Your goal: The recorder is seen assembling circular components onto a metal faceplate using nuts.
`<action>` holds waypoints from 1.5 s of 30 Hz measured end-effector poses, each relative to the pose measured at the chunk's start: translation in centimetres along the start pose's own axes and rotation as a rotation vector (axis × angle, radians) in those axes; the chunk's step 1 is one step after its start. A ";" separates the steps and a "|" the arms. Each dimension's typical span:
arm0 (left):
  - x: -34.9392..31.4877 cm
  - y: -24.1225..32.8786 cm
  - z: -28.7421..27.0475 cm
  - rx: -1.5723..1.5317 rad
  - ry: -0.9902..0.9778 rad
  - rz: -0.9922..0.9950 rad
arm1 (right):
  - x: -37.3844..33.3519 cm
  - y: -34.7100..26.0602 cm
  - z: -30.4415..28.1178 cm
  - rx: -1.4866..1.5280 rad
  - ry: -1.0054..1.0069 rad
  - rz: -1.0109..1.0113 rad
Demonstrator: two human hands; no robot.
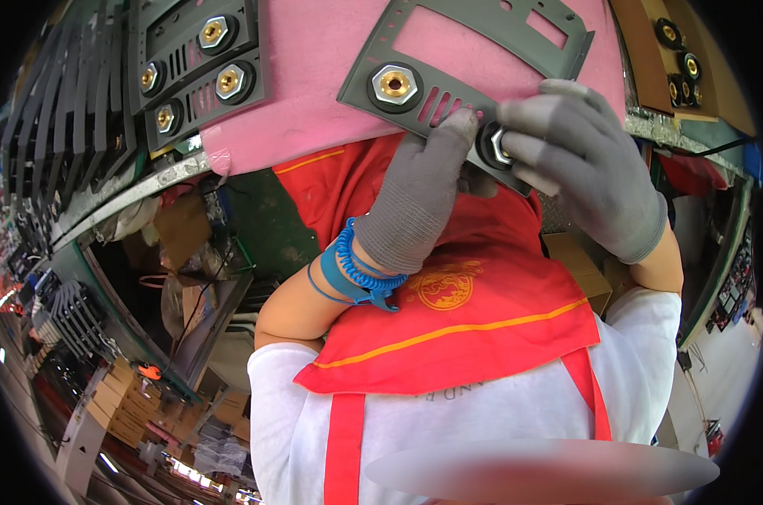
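A dark grey metal panel (376, 52) with cutouts and slots lies tilted over the table's near edge. My left hand (419, 189), in a grey glove, grips its near edge, thumb on top and fingers partly hidden underneath. A brass fitting with a silver hex nut (396, 85) and black washer sits in the panel's left corner. At its right corner is a second silver hex nut (498, 145) on a black washer. The gloved fingers of my right hand (579, 151) close around that nut from the right, hiding part of it. A blue coiled wrist strap (358, 268) circles my left wrist.
Two similar panels (179, 90) with brass fittings lie at the far left of the pink-covered table (301, 80). Beyond them stands a row of dark metal parts (66, 109). An open cardboard box (642, 63) at the far right holds several black-and-brass fittings (691, 66).
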State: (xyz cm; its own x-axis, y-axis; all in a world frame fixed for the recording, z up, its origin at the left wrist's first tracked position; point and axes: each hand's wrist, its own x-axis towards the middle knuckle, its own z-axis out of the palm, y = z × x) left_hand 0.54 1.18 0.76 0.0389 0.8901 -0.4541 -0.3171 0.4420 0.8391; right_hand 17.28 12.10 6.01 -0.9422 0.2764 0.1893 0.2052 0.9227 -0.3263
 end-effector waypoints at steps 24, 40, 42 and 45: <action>0.4 -0.8 -0.6 -0.198 -0.093 -0.040 | 0.1 1.3 -0.6 -0.125 0.079 -0.040; -0.4 0.2 -0.6 0.212 -0.074 0.201 | 0.7 1.2 0.6 0.484 -0.023 0.065; -0.4 0.9 0.1 -0.259 0.068 -0.015 | 1.6 0.2 -0.4 0.399 -0.038 0.002; -1.8 2.9 -1.2 -0.280 0.074 -0.034 | 2.7 -0.9 -1.3 0.312 -0.029 0.032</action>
State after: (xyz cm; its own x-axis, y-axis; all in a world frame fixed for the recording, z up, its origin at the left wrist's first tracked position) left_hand -1.55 0.72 3.71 -0.0118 0.8603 -0.5096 -0.5662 0.4144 0.7126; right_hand 14.87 12.42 8.03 -0.9447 0.2920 0.1495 0.1478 0.7858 -0.6006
